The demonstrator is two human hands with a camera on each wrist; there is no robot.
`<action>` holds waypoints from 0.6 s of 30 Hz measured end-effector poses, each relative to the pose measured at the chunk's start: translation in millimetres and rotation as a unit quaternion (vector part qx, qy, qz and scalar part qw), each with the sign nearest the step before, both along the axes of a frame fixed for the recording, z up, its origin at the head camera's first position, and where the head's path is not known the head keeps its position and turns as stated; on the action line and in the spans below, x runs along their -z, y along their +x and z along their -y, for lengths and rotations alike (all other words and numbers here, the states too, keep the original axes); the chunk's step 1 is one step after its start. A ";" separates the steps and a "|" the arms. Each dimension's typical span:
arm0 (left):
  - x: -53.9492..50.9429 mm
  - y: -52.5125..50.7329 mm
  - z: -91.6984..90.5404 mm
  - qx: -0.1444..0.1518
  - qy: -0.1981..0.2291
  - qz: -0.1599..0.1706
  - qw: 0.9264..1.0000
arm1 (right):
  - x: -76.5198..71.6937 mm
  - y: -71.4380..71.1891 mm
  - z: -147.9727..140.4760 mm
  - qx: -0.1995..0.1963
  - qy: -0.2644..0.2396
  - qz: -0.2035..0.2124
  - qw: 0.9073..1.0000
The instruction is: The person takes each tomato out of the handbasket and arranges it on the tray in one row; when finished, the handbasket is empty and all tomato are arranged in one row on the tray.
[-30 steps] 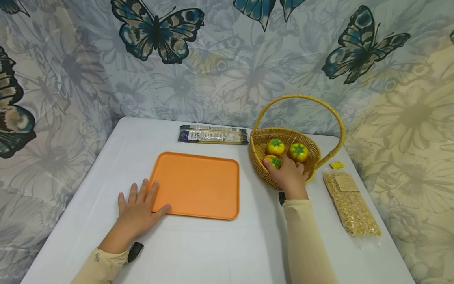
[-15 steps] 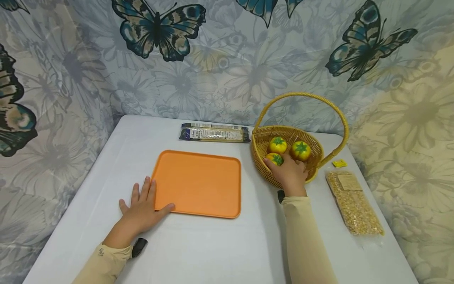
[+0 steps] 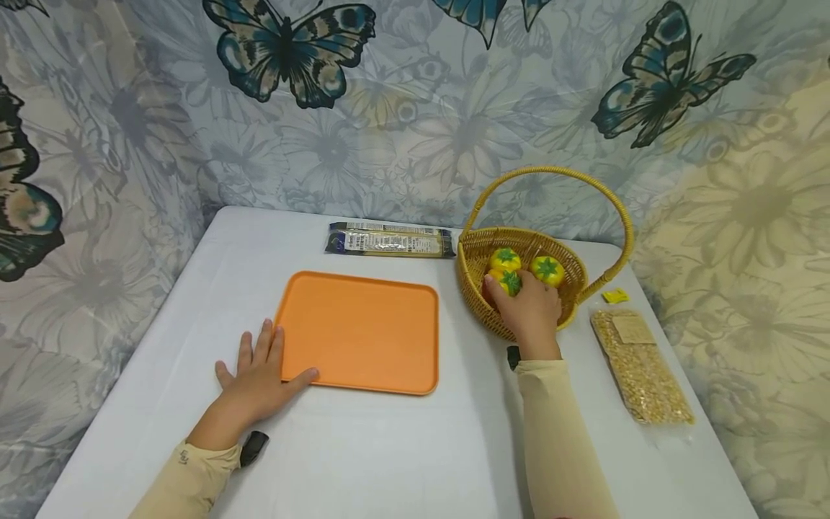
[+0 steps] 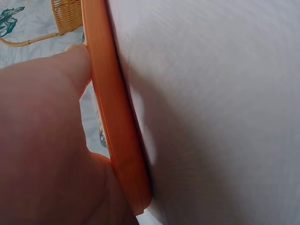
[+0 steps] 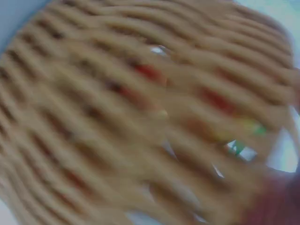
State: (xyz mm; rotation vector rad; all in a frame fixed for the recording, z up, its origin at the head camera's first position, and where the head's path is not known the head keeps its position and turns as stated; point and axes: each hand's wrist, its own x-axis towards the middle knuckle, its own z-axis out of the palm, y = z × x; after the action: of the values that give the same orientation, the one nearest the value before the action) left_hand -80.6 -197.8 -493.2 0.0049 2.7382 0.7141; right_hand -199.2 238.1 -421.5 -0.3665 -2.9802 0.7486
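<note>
My left hand (image 3: pixel 259 389) lies with spread, straight fingers at the near left corner of an orange tray (image 3: pixel 363 331); its thumb touches the rim. In the left wrist view the tray's edge (image 4: pixel 112 103) runs beside that hand. Inside a wicker basket (image 3: pixel 476 310), my right hand (image 3: pixel 533 313) grips a small yellow-orange pumpkin-like fruit (image 3: pixel 506 281) with a green star-shaped top. Two similar fruits, one behind (image 3: pixel 505 259) and one to the right (image 3: pixel 547 269), are in the basket too. Blurred basket weave (image 5: pixel 93 122) fills the right wrist view, with red and yellow showing through gaps.
A long dark-ended packet (image 3: pixel 389 241) lies behind the tray. Right of the basket are a small yellow wrapper (image 3: pixel 615 296) and a clear bag of yellow grains (image 3: pixel 645 375). The basket's tall handle (image 3: pixel 551 171) arches above it, near the patterned backdrop.
My right hand has closed around the front fruit and raised it slightly towards the one behind. The left hand's fingers have shifted a little on the tray's corner.
</note>
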 end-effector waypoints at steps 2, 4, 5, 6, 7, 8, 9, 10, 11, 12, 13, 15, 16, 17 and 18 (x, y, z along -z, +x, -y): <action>1.8 -0.4 0.6 0.001 -0.003 -0.001 1.000 | -5.7 2.7 6.2 -0.007 -0.007 -0.028 1.000; 1.8 -0.2 0.7 0.001 -0.002 -0.002 1.000 | -11.3 5.3 15.5 -0.018 -0.025 -0.055 0.998; 2.3 -0.2 0.8 0.001 -0.002 -0.003 1.000 | -13.8 7.0 20.9 -0.024 -0.033 -0.068 0.997; 1.5 -0.1 0.6 0.001 -0.002 -0.002 1.000 | -15.4 9.1 26.7 -0.029 -0.043 -0.082 0.995; 0.3 -0.1 0.1 0.000 -0.002 0.000 1.000 | -15.9 11.1 32.7 -0.036 -0.051 -0.094 0.994; -1.3 0.4 -0.5 0.000 0.000 0.001 1.000 | -15.7 13.4 38.9 -0.045 -0.059 -0.102 0.992; -1.5 0.5 -0.6 0.000 -0.001 0.002 1.000 | -15.0 16.1 45.3 -0.055 -0.064 -0.106 0.991; -0.6 0.4 -0.5 -0.002 -0.002 0.001 1.000 | -13.4 18.9 52.0 -0.067 -0.065 -0.111 0.989; -0.5 0.3 -0.5 -0.003 -0.003 0.002 1.000 | -10.6 22.0 58.8 -0.080 -0.064 -0.112 0.988; -0.6 0.3 -0.6 -0.003 -0.005 0.003 1.000 | -6.8 25.1 65.7 -0.093 -0.063 -0.112 0.987; -0.7 0.3 -0.7 -0.003 -0.005 0.003 1.000 | -2.6 28.0 72.5 -0.108 -0.055 -0.109 0.987; -1.3 0.6 -0.9 -0.003 -0.005 0.003 1.000 | 6.4 33.7 84.9 -0.133 -0.035 -0.099 0.986; -1.5 0.8 -1.1 -0.003 -0.005 0.002 1.000 | 11.2 36.2 90.1 -0.144 -0.022 -0.097 0.985; -2.1 1.2 -1.3 -0.002 -0.003 0.003 1.000 | 15.6 38.7 94.6 -0.152 -0.008 -0.093 0.984; -1.9 1.5 -1.4 -0.002 -0.002 0.004 1.000 | 19.6 40.8 98.4 -0.158 0.005 -0.089 0.983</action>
State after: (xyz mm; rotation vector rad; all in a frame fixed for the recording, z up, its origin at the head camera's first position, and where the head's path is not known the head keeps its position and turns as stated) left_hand -79.1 -196.5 -491.3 -0.0046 2.7336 0.7076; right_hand -158.4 139.8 -441.1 0.1734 -2.9015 0.7426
